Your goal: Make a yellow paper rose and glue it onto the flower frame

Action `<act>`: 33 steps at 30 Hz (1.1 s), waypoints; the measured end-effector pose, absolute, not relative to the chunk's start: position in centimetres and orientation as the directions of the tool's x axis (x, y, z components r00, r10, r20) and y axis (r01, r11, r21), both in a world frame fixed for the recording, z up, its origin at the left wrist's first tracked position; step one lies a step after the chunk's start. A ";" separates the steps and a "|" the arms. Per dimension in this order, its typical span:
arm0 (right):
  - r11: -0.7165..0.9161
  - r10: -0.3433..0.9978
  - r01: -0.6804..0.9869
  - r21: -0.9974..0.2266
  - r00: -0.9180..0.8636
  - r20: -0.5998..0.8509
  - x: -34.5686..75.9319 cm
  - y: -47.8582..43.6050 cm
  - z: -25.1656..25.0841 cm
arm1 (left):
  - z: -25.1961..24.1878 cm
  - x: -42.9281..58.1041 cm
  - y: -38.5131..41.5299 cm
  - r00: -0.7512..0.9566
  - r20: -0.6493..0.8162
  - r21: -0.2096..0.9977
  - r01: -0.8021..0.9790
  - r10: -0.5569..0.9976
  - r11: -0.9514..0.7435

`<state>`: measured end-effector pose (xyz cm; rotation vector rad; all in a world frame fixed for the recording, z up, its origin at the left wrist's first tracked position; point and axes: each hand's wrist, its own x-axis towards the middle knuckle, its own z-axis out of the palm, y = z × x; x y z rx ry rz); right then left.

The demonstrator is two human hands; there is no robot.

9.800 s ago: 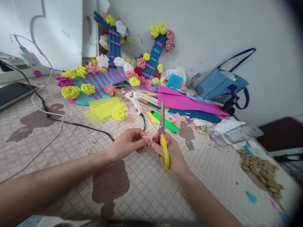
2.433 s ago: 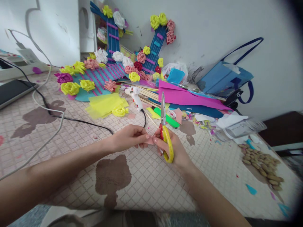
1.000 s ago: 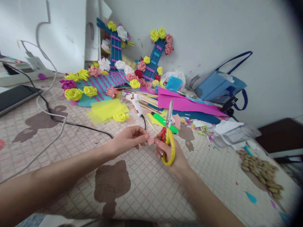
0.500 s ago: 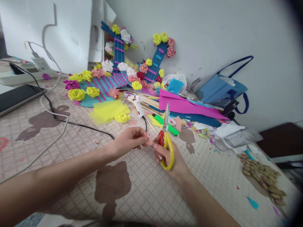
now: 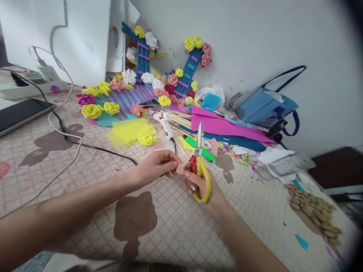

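Pinching a small pink paper (image 5: 180,169) in the left hand (image 5: 167,166), and seeming to touch its other side with the right hand (image 5: 200,180). Holding the hands narrow, with the pink paper right in between, over the middle of the surface (image 5: 181,226). Reaching it from the left with one hand and from the right with the other, so being about as near with both. Not being able to tell its long way, with part tucked under fingers. Carrying scissors (image 5: 199,149) in the right hand too, by the yellow and red handles, and pointing the long blades off toward the back edge, beside the pink paper and not at it. Facing a crowd near the back edge: a white glue gun (image 5: 165,124), a long green thing (image 5: 208,155) behind the blades, and a big magenta sheet (image 5: 227,126). Seeing a peanut pile (image 5: 314,213) by the right edge, well apart. Having the most room for moving toward the near edge, around a flat brown patch (image 5: 135,217).
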<state>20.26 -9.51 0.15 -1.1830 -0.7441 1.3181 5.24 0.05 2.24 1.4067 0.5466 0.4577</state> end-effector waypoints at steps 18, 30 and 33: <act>-0.163 0.975 -0.437 -0.884 0.064 -0.211 20.7 -9.4 -0.6 | 2.5 5.1 0.4 0.829 -0.057 0.995 0.001 0.557 0.099; -0.145 0.979 -0.362 -0.921 0.083 -0.187 20.4 -9.5 -0.1 | 2.4 5.2 0.3 0.818 -0.070 0.997 0.071 0.571 0.019; -0.106 0.983 -0.346 -0.932 0.107 -0.152 20.4 -9.4 -0.1 | 2.4 5.1 0.4 0.809 -0.128 0.991 0.126 0.573 0.043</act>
